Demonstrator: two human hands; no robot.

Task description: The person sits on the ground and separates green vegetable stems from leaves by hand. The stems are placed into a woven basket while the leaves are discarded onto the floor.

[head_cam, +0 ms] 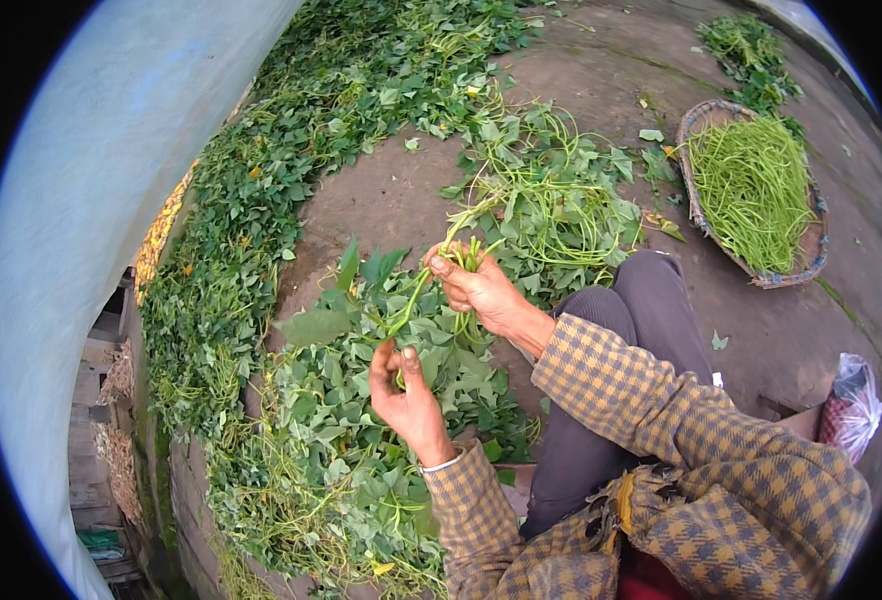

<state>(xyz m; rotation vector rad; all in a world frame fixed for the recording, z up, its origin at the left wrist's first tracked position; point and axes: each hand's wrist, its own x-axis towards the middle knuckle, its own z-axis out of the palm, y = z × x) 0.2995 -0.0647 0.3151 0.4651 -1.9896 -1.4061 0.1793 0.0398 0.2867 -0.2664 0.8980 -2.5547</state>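
My right hand (482, 292) grips a small bunch of green leaf stalks (471, 259) together with a leafy green vine (413, 300). Below and to the left of it, my left hand (407, 405), with a pale bangle at the wrist, has thumb and forefinger at the vine's lower end. A bit of green shows between those fingers. Broad leaves (317, 326) spread from the vine beside my left fingertips. Under both hands lies a heap of cut leafy vines (336, 435). Another tangle of vines and bare stalks (553, 210) lies just beyond my right hand.
A woven basket (685, 161) of green stalks (748, 195) stands on the ground at right. A long bank of vines (223, 217) runs along the left, beside a pale hanging sheet (125, 112). At lower right is a clear plastic bag (852, 409) with reddish contents.
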